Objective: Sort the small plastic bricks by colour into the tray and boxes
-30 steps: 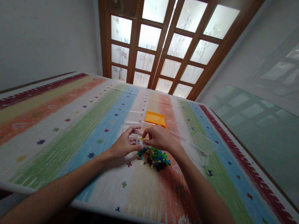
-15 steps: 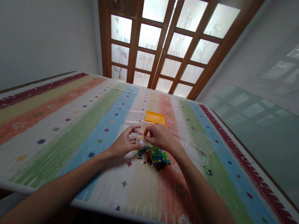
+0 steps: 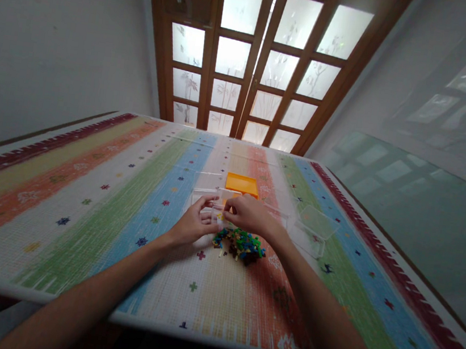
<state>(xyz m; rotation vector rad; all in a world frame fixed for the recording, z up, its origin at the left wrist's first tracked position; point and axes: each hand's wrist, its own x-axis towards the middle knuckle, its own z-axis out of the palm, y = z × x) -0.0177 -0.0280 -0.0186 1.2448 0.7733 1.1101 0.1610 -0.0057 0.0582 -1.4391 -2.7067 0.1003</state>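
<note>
My left hand has its fingers curved around the side of a small clear plastic container, just behind the brick pile. My right hand is closed in a pinch at the container's right side; what its fingertips hold is too small to make out. Small yellow pieces show between the two hands. Nearer me lies a heap of tiny green, blue, brown and tan bricks on the striped cloth.
An orange tray lies beyond my hands. On the right sit a clear box and other transparent pieces. The striped tablecloth covers the table, with a glass-paned door behind it.
</note>
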